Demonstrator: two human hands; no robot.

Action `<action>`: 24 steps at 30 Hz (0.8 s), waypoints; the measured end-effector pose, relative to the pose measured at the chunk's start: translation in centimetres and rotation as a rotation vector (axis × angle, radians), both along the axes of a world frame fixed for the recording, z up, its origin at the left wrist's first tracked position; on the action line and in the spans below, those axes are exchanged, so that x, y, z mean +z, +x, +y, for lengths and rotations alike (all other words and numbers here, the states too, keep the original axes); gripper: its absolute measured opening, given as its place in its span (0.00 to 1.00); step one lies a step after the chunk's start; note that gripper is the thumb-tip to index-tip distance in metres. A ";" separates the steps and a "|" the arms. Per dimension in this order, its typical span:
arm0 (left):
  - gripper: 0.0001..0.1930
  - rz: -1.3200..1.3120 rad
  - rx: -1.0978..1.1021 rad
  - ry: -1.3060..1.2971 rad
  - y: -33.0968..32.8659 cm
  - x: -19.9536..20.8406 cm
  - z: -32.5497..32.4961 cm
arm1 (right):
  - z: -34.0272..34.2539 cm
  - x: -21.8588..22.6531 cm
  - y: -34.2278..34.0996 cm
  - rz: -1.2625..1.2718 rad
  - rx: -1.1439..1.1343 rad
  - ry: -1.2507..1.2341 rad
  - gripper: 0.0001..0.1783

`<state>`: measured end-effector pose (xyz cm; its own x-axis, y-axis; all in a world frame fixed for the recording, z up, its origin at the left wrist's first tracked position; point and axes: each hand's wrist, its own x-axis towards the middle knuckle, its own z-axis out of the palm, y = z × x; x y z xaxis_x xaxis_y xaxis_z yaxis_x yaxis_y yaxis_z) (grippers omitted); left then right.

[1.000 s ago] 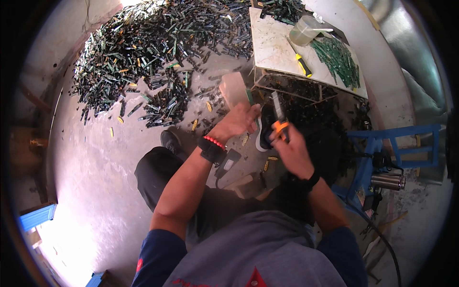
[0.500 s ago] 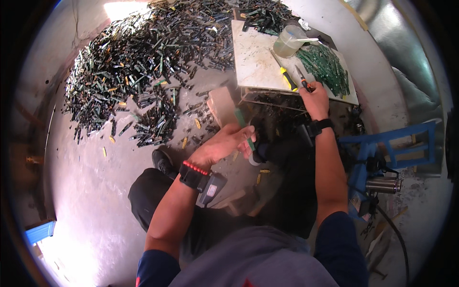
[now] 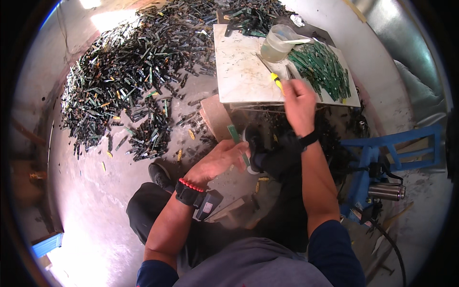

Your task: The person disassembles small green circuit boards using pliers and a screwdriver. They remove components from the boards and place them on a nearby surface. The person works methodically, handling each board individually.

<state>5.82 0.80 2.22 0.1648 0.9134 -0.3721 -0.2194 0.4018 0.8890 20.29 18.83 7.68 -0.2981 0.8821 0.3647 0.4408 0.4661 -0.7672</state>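
My left hand (image 3: 222,158) is closed on a narrow green circuit board strip (image 3: 234,134), its upper end sticking out above the fingers. At the near edge of a white board (image 3: 234,81), my right hand (image 3: 300,103) is closed around pliers (image 3: 289,71); the narrow jaws project past the fingers and the handles are hidden. A yellow-and-black-handled screwdriver (image 3: 276,79) lies on the board, its handle end right beside my right fingers. Beyond that hand is a heap of green strips (image 3: 320,69).
A clear plastic jug (image 3: 276,48) with a white-handled tool across it stands on the board. A large pile of dark strips (image 3: 129,67) covers the floor at the far left. To the right are a blue chair frame (image 3: 366,158) and a metal flask (image 3: 386,192).
My right fingers have closed over the pliers' handles, and the jaws have tilted more upright. The view has shifted. My left hand still holds the strip.
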 end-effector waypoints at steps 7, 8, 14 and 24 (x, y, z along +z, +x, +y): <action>0.19 -0.069 -0.012 0.087 1.0 0.3 1.6 | -3.5 -2.7 -1.8 -0.114 0.846 -0.223 0.13; 0.17 -0.082 -0.078 0.076 0.4 0.2 1.9 | -3.5 -2.0 -2.1 -0.057 0.828 -0.688 0.11; 0.16 -0.151 0.002 0.071 0.1 0.2 2.4 | -2.7 -1.2 -2.4 -0.191 0.863 -0.858 0.13; 0.20 -0.234 0.227 0.050 -0.9 1.4 2.7 | -2.4 -1.0 -3.5 0.101 0.557 -0.678 0.14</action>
<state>4.93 3.52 3.67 0.0307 0.9528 -0.3021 -0.4988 0.2765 0.8214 16.80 16.38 6.68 -0.7438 0.6542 -0.1368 0.2005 0.0231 -0.9794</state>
